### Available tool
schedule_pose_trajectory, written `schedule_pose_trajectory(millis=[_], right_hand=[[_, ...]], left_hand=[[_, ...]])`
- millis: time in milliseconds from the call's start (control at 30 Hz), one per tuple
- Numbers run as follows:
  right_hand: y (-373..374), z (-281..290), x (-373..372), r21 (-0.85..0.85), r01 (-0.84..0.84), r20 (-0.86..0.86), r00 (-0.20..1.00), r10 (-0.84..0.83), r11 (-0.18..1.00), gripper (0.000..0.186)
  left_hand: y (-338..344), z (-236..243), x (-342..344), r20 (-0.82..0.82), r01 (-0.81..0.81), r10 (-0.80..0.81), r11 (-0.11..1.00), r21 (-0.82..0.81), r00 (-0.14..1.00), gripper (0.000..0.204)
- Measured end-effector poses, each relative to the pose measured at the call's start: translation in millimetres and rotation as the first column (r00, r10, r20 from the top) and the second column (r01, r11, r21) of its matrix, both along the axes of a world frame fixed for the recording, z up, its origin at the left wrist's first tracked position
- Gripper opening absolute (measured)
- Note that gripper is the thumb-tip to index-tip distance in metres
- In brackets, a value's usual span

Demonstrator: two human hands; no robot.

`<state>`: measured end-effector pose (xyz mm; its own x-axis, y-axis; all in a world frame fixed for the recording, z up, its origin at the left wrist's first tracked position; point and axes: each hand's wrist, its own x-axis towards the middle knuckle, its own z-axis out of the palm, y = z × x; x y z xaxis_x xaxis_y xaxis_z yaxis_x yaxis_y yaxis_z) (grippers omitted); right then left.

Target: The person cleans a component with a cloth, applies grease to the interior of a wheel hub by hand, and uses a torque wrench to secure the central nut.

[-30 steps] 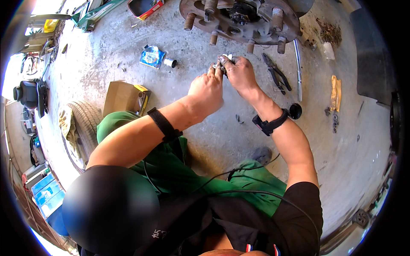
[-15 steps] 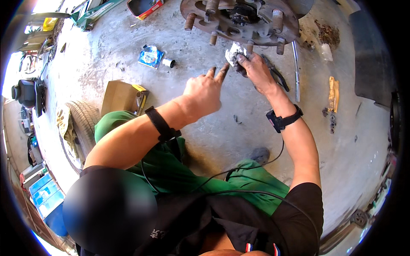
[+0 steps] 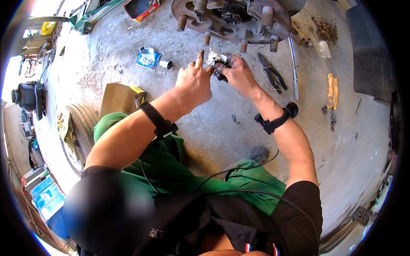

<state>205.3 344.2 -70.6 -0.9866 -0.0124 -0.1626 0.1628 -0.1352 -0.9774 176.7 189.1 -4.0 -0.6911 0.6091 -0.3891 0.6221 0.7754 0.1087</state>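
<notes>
Just nearer than the rusty, studded wheel hub (image 3: 213, 29), my right hand (image 3: 241, 79) pinches a crumpled white piece (image 3: 215, 59) between its blackened fingers; whether this is cloth or paper, I cannot tell. My left hand (image 3: 194, 83) is close on its left, forefinger stretched toward the far side, the other fingers bent. Its side toward the right meets the edge of the white piece, but I cannot tell whether it grips anything.

On the concrete floor (image 3: 205, 136), to the right of my hands, lie dark pliers (image 3: 272, 73), with a long metal bar (image 3: 293, 68) just right of them and an orange strip (image 3: 332, 91) farther right. To the left, a blue packet (image 3: 147, 59) lies beside a small cylinder (image 3: 165, 64); nearer, an open cardboard box (image 3: 113, 99) stands by a tyre (image 3: 81, 121).
</notes>
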Motion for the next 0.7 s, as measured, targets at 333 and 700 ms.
schedule_pose_trajectory(millis=[333,700], right_hand=[[26.8,5.4,0.1,-0.537,-0.007,0.227,0.962,0.152,0.844,0.011],[31.0,-3.3,-3.2,-0.153,-0.220,0.150,0.958,0.243,0.963,0.016]], left_hand=[[-0.6,-14.2,-30.0,0.487,-0.371,0.035,0.696,0.615,0.873,0.059],[1.5,-9.1,-32.1,0.575,-0.455,-0.036,0.571,0.683,0.818,0.031]])
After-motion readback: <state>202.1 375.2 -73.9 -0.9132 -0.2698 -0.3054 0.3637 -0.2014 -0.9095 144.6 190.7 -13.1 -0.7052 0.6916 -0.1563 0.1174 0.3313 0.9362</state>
